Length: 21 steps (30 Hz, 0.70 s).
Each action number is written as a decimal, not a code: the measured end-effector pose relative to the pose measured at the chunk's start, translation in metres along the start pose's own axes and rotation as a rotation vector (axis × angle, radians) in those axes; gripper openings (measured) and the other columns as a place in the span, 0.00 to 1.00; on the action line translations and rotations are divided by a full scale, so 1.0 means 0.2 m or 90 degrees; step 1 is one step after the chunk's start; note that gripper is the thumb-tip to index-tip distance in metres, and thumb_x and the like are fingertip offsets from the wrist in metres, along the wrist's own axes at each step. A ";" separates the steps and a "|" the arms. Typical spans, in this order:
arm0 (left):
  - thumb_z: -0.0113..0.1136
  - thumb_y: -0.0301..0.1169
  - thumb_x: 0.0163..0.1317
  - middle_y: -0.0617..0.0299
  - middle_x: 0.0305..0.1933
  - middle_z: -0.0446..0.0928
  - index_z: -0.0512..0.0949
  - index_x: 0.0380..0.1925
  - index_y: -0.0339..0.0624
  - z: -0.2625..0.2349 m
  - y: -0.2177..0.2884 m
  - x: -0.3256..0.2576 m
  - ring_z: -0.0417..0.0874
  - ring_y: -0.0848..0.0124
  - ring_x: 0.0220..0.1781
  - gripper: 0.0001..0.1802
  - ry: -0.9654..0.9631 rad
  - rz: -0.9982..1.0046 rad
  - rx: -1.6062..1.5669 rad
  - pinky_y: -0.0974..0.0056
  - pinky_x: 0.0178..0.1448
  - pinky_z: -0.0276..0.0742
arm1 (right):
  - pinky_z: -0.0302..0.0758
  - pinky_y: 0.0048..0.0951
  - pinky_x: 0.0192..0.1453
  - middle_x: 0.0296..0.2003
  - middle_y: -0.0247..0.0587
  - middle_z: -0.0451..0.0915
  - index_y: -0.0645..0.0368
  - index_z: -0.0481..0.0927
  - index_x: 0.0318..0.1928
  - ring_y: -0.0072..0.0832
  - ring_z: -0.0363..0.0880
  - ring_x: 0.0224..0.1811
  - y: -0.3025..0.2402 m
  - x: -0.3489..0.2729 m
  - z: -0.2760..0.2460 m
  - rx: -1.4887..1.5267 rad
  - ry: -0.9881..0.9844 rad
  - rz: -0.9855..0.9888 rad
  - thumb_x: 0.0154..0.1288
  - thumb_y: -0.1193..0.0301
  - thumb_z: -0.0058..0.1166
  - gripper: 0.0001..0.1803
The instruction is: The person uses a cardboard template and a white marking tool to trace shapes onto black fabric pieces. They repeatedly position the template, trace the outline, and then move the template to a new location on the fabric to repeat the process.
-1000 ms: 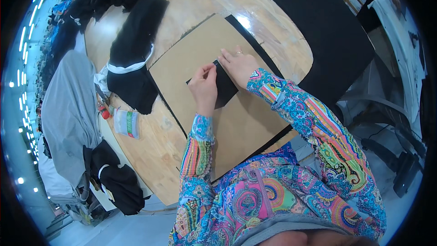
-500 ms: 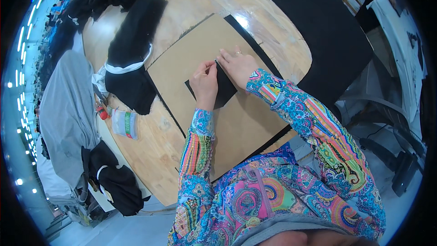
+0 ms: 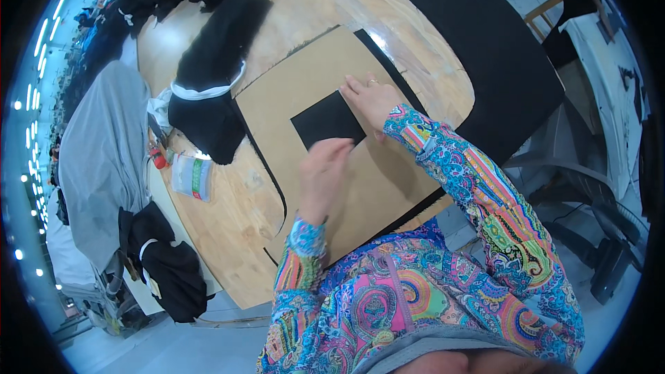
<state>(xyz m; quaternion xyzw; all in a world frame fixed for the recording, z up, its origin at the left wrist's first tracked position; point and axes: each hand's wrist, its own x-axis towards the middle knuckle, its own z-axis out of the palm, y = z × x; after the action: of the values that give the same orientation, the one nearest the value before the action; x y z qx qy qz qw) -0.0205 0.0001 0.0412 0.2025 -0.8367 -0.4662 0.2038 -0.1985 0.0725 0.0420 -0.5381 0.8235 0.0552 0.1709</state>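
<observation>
A tan cardboard sheet lies over black fabric, whose edges stick out round it. A black rectangle shows in the sheet's middle; whether it is a window or a piece on top I cannot tell. My right hand lies flat at the rectangle's right corner, fingers stretched out and pressing the sheet. At the rectangle's near edge is my left hand, blurred, its fingers pinched together. Whatever they hold, if anything, is too small and smeared to name.
On the wooden table, a black cloth bundle tied with white stands left, beside a clear packet and a small red object. A large black fabric piece lies right. A grey-draped heap stands left, a chair right.
My left hand has moved from the rectangle's far corner back to its near edge, uncovering most of the black. My right hand stays at the corner. The whole view has shifted slightly.
</observation>
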 end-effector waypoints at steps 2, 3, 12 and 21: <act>0.57 0.29 0.62 0.57 0.33 0.80 0.80 0.38 0.37 -0.15 -0.03 -0.05 0.82 0.65 0.36 0.08 0.122 -0.094 -0.048 0.65 0.42 0.77 | 0.71 0.38 0.59 0.68 0.43 0.54 0.55 0.55 0.67 0.52 0.55 0.68 0.04 -0.05 0.03 0.079 0.033 -0.002 0.32 0.68 0.74 0.58; 0.56 0.30 0.64 0.57 0.32 0.79 0.79 0.39 0.36 -0.22 -0.07 -0.08 0.82 0.67 0.36 0.09 0.181 -0.196 -0.107 0.66 0.42 0.77 | 0.69 0.39 0.62 0.68 0.45 0.54 0.55 0.55 0.67 0.52 0.54 0.68 0.07 -0.07 0.05 0.121 0.055 -0.004 0.30 0.68 0.75 0.60; 0.53 0.32 0.65 0.54 0.26 0.76 0.75 0.33 0.34 -0.32 -0.26 -0.39 0.76 0.68 0.28 0.10 0.208 -0.161 0.119 0.65 0.33 0.71 | 0.52 0.36 0.72 0.66 0.62 0.53 0.71 0.49 0.67 0.46 0.52 0.70 0.17 -0.33 0.29 0.603 0.252 0.198 0.51 0.59 0.66 0.51; 0.56 0.30 0.62 0.56 0.24 0.76 0.74 0.31 0.35 -0.31 -0.24 -0.39 0.74 0.69 0.23 0.08 0.201 -0.243 0.101 0.63 0.28 0.67 | 0.65 0.33 0.61 0.50 0.49 0.75 0.63 0.66 0.62 0.38 0.70 0.56 0.06 -0.40 0.18 0.550 0.469 0.264 0.53 0.71 0.62 0.35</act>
<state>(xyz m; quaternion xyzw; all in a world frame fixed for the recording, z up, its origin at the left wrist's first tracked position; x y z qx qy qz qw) 0.0855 -0.0255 0.0174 0.4426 -0.7751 -0.3916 0.2234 -0.1726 0.1576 0.0345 -0.2318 0.8641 -0.4424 0.0632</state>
